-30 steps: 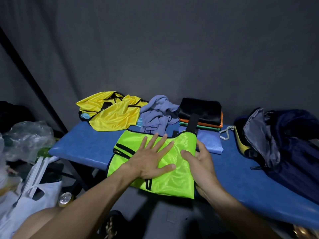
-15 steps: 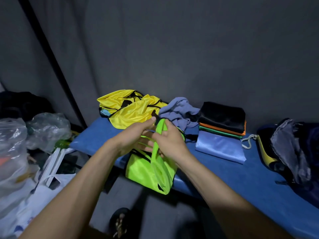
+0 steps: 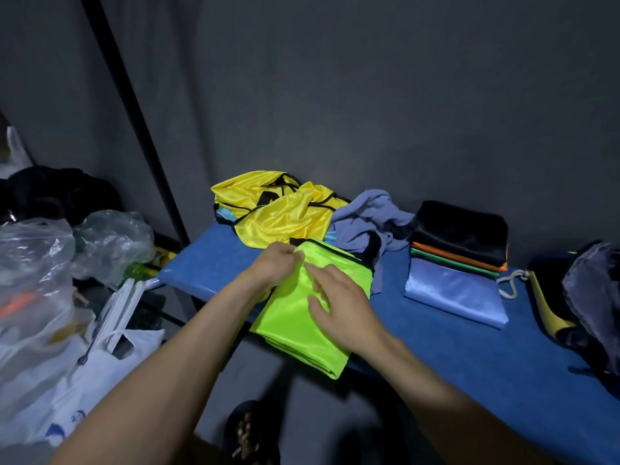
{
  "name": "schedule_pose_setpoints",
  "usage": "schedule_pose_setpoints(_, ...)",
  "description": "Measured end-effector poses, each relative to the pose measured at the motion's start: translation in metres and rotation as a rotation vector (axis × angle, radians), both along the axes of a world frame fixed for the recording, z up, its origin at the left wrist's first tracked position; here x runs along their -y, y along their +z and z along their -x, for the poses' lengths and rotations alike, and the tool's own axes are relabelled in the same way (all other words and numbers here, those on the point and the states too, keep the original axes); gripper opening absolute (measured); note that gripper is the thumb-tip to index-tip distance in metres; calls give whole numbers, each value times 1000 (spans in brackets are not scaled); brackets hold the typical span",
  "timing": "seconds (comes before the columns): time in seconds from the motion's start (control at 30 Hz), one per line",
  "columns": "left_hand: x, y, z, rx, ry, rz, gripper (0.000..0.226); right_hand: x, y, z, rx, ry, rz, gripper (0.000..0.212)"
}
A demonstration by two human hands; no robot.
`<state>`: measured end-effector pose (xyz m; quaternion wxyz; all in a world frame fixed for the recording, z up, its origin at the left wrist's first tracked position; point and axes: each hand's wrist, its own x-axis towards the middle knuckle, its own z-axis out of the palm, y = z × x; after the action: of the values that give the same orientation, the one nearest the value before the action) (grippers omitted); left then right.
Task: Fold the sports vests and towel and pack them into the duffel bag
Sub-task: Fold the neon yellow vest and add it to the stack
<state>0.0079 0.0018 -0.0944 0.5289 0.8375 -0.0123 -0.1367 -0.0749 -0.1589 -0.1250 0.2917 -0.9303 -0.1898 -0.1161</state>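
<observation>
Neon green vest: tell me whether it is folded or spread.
Folded. The neon green vest lies as a narrow layered panel; left hand pinches its top edge, right hand lies flat on it.

Both forearms are bare, no sleeves, watch or rings visible.

A blue bench point(image 3: 436, 344) stands against a dark grey wall point(image 3: 369, 95). To its left lie crumpled clear plastic bags point(image 3: 110, 243) and a white carrier bag point(image 3: 84, 391). A black pole point(image 3: 134, 119) leans up along the wall. A sandalled foot point(image 3: 250, 434) shows below, blurred.
</observation>
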Motion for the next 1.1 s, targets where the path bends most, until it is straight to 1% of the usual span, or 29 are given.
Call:
schedule_pose_setpoints(0.07, 1, -4, -2, 92, 11, -93, 40, 9, -11, 6, 142, 27, 231, 51)
schedule_pose_setpoints(0.1, 2, -5, -2, 127, 9, -139, 40, 14, -17, 9, 188, 37, 307, 50)
schedule_pose_setpoints(0.2, 2, -12, 1, 195, 11, -228, 40, 25, -27, 21, 270, 88, 386, 50)
schedule_pose_setpoints(0.23, 3, -12, 3, 224, 12, -259, 39, 29, -28, 26, 282, 114, 392, 53)
schedule_pose_setpoints(0.3, 4, -14, 6, 289, 15, -302, 34, 36, -30, 37, 277, 188, 444, 65)
schedule_pose_setpoints(0.37, 6, -16, 9, 330, 32, -318, 26, 39, -34, 47, 294, 283, 577, 79)
schedule_pose_setpoints(0.43, 5, -16, 10, 337, 33, -327, 21, 39, -38, 53, 336, 328, 731, 86)
schedule_pose_setpoints(0.47, 5, -13, 12, 335, 22, -336, 25, 39, -40, 54, 353, 319, 776, 87)
schedule_pose_setpoints(0.5, 2, -11, 13, 353, 7, -369, 34, 38, -41, 55, 363, 295, 794, 86)
schedule_pose_setpoints(0.53, -1, -8, 14, 416, -20, -435, 46, 37, -42, 55, 362, 269, 795, 83)
schedule_pose_setpoints(0.57, -5, -5, 15, 510, -55, -514, 52, 36, -44, 56, 370, 248, 787, 77)
schedule_pose_setpoints(0.6, -9, 0, 17, 618, -96, -561, 48, 34, -46, 55, 386, 236, 765, 68)
schedule_pose_setpoints(0.63, -13, 4, 19, 700, -162, -553, 37, 33, -48, 55, 404, 232, 737, 62)
schedule_pose_setpoints(0.67, -18, 7, 23, 714, -257, -496, 22, 32, -48, 54, 412, 235, 716, 59)
schedule_pose_setpoints(0.7, -22, 9, 26, 657, -367, -438, 10, 31, -46, 53, 419, 243, 695, 59)
schedule_pose_setpoints(0.73, -26, 12, 32, 547, -478, -403, 6, 31, -43, 52, 430, 251, 662, 60)
schedule_pose_setpoints(0.77, -29, 13, 37, 433, -565, -384, 12, 31, -39, 50, 421, 264, 604, 60)
schedule_pose_setpoints(0.8, -32, 16, 42, 339, -620, -375, 19, 31, -34, 50, 376, 268, 504, 56)
schedule_pose_setpoints(0.83, -35, 20, 46, 263, -644, -361, 28, 30, -27, 49, 305, 250, 363, 46)
schedule_pose_setpoints(0.87, -37, 26, 51, 198, -656, -351, 39, 28, -17, 48, 194, 211, 218, 30)
schedule_pose_setpoints(0.9, -39, 33, 54, 141, -677, -345, 51, 28, -5, 45, 52, 163, 107, 21)
schedule_pose_setpoints(0.93, -39, 38, 57, 100, -698, -348, 62, 28, 6, 40, -58, 106, 22, 22)
schedule_pose_setpoints(0.97, -38, 44, 62, 77, -712, -348, 71, 28, 17, 34, -109, 59, -47, 23)
schedule_pose_setpoints(1.0, -36, 46, 67, 87, -711, -357, 79, 29, 28, 29, -141, 29, -121, 23)
schedule_pose_setpoints(1.03, -33, 46, 71, 140, -692, -382, 85, 30, 38, 25, -158, 9, -201, 24)
schedule_pose_setpoints(1.1, -24, 43, 75, 334, -625, -481, 88, 34, 54, 16, -202, -41, -327, 30)
